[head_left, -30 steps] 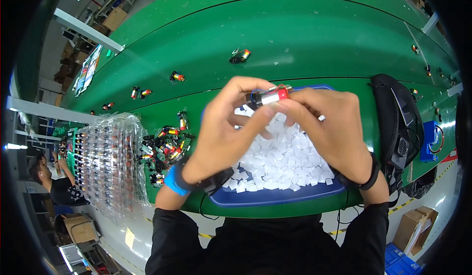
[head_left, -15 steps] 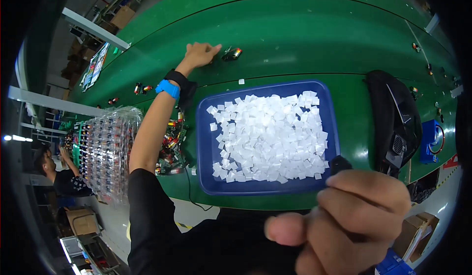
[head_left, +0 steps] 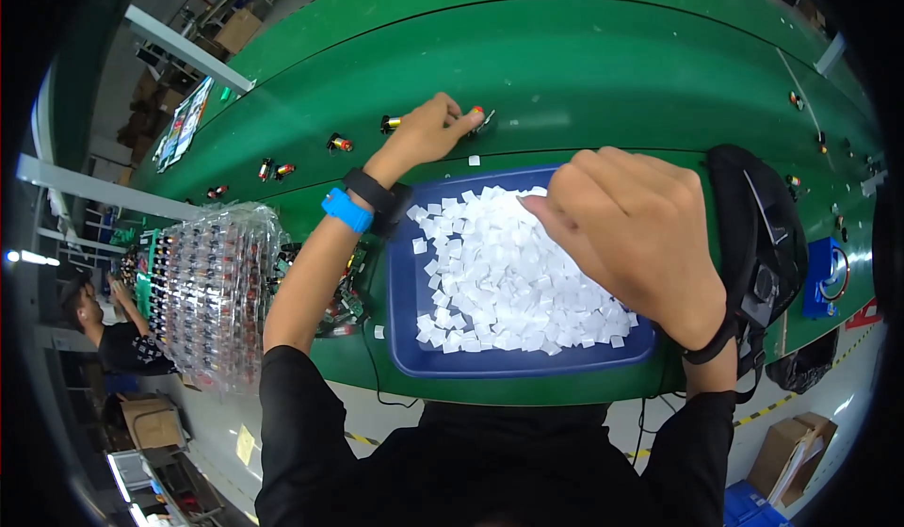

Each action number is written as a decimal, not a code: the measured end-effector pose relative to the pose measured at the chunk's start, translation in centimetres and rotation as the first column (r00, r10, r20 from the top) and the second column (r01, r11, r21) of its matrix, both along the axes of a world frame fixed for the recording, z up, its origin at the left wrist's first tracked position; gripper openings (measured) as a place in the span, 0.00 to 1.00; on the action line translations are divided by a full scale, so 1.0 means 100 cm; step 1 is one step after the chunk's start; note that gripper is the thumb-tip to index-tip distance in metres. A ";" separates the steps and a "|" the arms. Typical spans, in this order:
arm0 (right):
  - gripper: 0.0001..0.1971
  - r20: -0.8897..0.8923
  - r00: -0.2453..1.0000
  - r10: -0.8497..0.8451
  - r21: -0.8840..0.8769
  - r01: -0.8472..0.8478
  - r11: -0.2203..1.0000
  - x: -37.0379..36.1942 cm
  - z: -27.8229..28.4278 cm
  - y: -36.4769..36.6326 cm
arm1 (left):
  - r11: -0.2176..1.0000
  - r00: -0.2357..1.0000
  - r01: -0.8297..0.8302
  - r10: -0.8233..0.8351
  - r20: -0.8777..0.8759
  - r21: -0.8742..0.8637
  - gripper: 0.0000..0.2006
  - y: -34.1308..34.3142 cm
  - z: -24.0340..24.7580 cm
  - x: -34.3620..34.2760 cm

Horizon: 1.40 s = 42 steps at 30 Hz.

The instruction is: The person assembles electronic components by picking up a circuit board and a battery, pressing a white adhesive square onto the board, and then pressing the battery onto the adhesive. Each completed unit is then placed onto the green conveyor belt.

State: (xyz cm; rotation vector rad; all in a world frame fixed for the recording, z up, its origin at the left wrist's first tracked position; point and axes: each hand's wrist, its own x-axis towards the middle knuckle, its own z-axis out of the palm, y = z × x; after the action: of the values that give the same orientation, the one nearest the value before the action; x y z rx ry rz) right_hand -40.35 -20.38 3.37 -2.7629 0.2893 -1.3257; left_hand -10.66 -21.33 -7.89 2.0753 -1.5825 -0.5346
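My left hand is stretched over the green table beyond the tray, its fingers closed on a small circuit board with a red-ended cylindrical part. Over the right part of the blue tray is my right hand, thumb and fingers pinched together. What it holds, if anything, cannot be made out. Many small white square pieces fill the tray, partly hidden by this hand. One loose white square lies just past the far rim. Similar boards with cylinders lie left of my left hand, one yellow and black, another red-ended.
A pile of such boards lies between my left arm and the tray. Farther left are stacked clear plastic trays and a person. To the right are a black bag and a blue stand. A thin cable crosses the near edge.
My left hand has moved right and closed on the circuit board. My right hand has gone from close to the camera at lower right to over the tray.
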 end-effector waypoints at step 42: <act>0.13 -0.137 0.990 0.023 -0.042 -0.029 0.999 0.019 -0.012 -0.005 | 0.791 0.967 0.248 -0.237 0.093 -0.560 0.11 0.125 0.093 -0.084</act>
State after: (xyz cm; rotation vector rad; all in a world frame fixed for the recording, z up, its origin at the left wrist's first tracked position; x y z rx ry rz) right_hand -38.41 -20.91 2.17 -2.8893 0.2327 -1.1526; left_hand -19.04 -8.83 1.38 1.4393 -1.7634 -0.0914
